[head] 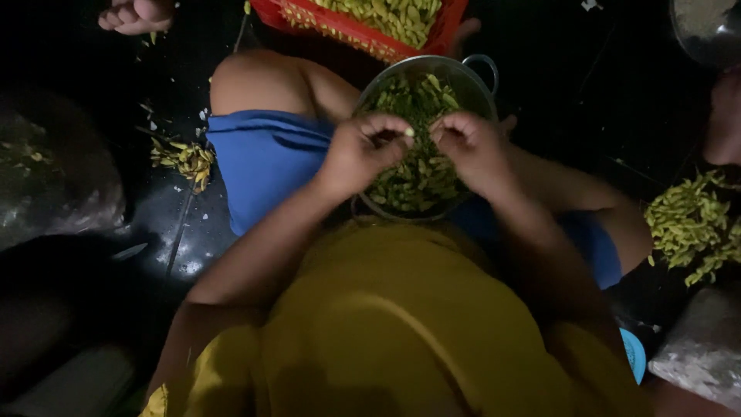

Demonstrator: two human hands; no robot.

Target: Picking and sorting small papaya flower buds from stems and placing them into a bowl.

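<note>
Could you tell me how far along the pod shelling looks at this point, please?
Done: the metal bowl on the lap is well filled with green pieces, and loose heaps lie on the dark floor. In hand: the left hand and right hand pinch one small green pod over the bowl. Left: the red basket beyond holds many pods.

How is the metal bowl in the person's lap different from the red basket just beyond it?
The metal bowl is round, shiny steel with a loop handle; the red basket is perforated plastic with straight edges. The bowl sits under both hands, the left hand and right hand; the basket lies farther off, partly out of view. Both hold small green pods.
</note>
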